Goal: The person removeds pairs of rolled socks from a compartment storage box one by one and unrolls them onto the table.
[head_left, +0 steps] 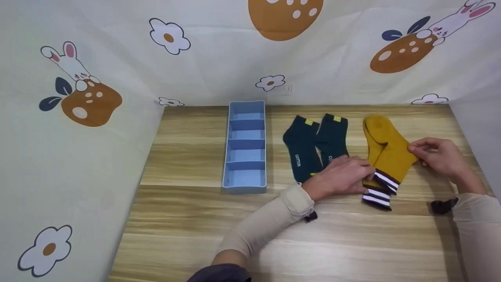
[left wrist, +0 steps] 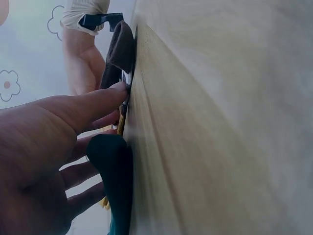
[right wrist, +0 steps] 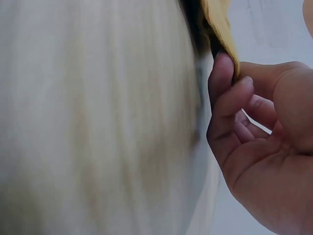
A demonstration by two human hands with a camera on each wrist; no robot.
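Two mustard-yellow socks with dark-and-white striped cuffs lie overlapping on the right side of the table. My right hand pinches the heel edge of the upper one between thumb and finger; the right wrist view shows that yellow edge slightly raised. Over the cuff of a dark green sock lies my left hand, its fingertips touching the yellow socks near their cuffs. In the left wrist view the left thumb is stretched out, with green fabric below it. Another green sock lies further left.
A blue organizer box with several compartments in a row stands left of the socks. The wooden table meets a patterned cloth backdrop at the back and sides.
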